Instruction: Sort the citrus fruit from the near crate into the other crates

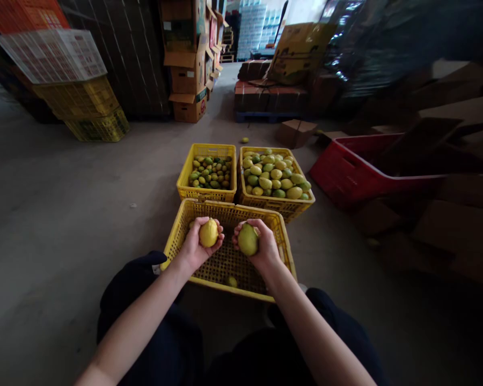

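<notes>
My left hand (199, 244) is wrapped round a yellow lemon (208, 232), and my right hand (261, 244) grips a greener lemon (248, 239). Both are above a yellow plastic crate (287, 252), which has a greenish lemon (232, 281) on its bottom near the front edge. Behind it, a crate on the left (182, 179) holds many small green and yellow fruits. Beside that one, a crate on the right (273, 202) is heaped with larger yellow and green lemons.
A red crate (346, 174) with cardboard lies to the right. Stacked crates (88, 102) stand at the back left, cardboard boxes (184, 80) at the back. One loose fruit (245, 140) rests on the floor behind the crates. My knees flank the near crate.
</notes>
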Motion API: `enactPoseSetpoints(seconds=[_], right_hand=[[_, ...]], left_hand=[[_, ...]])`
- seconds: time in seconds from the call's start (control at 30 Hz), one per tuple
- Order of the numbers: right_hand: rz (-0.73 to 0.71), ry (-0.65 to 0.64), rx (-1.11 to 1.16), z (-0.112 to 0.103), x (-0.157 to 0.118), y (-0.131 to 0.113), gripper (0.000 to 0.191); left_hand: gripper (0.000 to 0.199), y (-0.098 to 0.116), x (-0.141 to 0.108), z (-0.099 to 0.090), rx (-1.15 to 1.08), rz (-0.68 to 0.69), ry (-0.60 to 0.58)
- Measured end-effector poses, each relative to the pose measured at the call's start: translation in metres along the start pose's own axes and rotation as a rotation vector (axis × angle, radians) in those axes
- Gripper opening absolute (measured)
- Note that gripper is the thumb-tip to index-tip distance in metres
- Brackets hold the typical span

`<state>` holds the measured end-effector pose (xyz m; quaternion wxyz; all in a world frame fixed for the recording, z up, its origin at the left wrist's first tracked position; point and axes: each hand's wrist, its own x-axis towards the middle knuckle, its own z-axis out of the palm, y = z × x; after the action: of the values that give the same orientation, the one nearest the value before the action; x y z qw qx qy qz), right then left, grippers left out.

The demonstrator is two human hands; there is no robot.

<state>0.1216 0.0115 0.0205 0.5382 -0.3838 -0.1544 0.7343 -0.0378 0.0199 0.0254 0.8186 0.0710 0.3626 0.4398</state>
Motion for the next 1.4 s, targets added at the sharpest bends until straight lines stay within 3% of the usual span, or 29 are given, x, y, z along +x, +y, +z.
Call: enactPoseSetpoints(seconds=[0.4, 0.57, 0.73, 0.97, 1.27, 1.4], right_hand=[[0.025, 0.007, 0.117, -0.004, 0.006, 0.005, 0.016], [-0.002, 0.035, 0.219, 0.004, 0.007, 0.008, 0.013], [-0.075, -0.01, 0.366, 0.007, 0.01, 0.014, 0.013], [-0.111, -0.082, 0.406, 0.012, 0.01, 0.017, 0.02], [-0.161, 0.002, 0.448, 0.023, 0.013, 0.028, 0.025], [-0.17, 0.027, 0.454, 0.025, 0.014, 0.029, 0.024]], left_hand=[[0.029, 0.003, 0.013, -0.01, -0.091, 0.13, 0.139], [0.029, 0.001, 0.015, -0.006, -0.121, 0.087, 0.032], [0.026, -0.002, 0.016, 0.0, -0.226, 0.137, -0.113], [0.027, -0.008, 0.025, 0.0, -0.378, 0.234, -0.106], [0.025, -0.011, 0.034, 0.001, -0.297, 0.335, -0.07], [0.026, -0.011, 0.033, 0.002, -0.353, 0.311, -0.075]])
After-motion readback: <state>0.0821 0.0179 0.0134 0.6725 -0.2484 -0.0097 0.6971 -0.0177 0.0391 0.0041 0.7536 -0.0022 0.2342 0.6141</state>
